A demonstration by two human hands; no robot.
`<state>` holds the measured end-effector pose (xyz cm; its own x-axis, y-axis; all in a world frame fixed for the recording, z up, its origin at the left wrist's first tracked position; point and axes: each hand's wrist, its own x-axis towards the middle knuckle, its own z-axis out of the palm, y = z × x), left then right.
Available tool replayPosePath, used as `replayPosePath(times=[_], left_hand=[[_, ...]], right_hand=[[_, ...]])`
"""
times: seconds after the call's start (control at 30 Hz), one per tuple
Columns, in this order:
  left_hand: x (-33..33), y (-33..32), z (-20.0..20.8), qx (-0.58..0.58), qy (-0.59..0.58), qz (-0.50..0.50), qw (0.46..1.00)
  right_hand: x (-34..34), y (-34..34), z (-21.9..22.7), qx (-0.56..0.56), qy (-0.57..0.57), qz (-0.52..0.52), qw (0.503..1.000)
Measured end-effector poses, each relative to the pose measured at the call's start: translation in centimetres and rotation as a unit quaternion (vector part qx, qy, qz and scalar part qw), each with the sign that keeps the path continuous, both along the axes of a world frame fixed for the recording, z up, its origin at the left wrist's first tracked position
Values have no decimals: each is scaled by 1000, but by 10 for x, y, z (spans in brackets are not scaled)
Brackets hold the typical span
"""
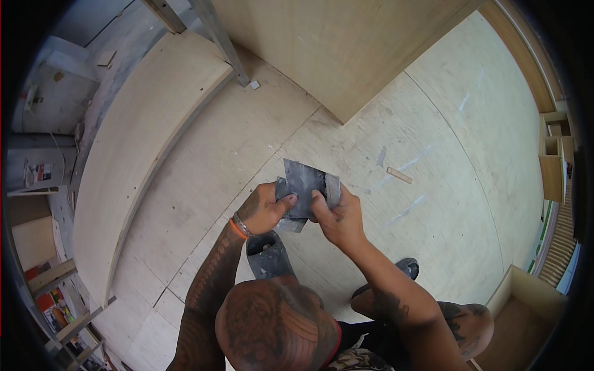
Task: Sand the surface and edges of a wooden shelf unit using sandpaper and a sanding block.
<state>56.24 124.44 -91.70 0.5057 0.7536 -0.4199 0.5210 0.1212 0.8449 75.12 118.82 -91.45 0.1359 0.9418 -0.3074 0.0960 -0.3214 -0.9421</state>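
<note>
My left hand (267, 209) and my right hand (339, 217) meet in front of my knees, above the pale board floor. Between them are flat grey scrapers, smeared with filler and overlapping. The larger dark grey scraper blade (302, 180) faces up, with both thumbs pressed on it. A lighter strip of scraper (333, 190) shows at its right side, beside my right fingers, and another edge sticks out below. My fingers are closed around the sides and mostly hidden beneath. I cannot tell exactly which scraper each hand carries.
My left foot in a grey shoe (269, 256) is just below the hands. A small wood strip (399, 175) lies to the right. A tall plywood panel (346, 49) stands ahead, a long raised board (148, 123) runs along the left, and an open wooden box (526, 297) sits lower right.
</note>
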Motion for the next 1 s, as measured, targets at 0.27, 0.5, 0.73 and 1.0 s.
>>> replayPosePath(times=[0.27, 0.5, 0.73, 1.0], left_hand=[[13, -8, -56, -33, 2, 13, 999], [27, -9, -40, 120, -6, 216, 969], [3, 29, -5, 73, 20, 266, 961], [22, 10, -26, 46, -227, 336, 913]], right_hand=[[26, 22, -19, 6, 155, -161, 975], [19, -7, -33, 202, -328, 202, 901], [38, 23, 3, -48, 159, -55, 985], [74, 39, -66, -128, 178, -162, 962]])
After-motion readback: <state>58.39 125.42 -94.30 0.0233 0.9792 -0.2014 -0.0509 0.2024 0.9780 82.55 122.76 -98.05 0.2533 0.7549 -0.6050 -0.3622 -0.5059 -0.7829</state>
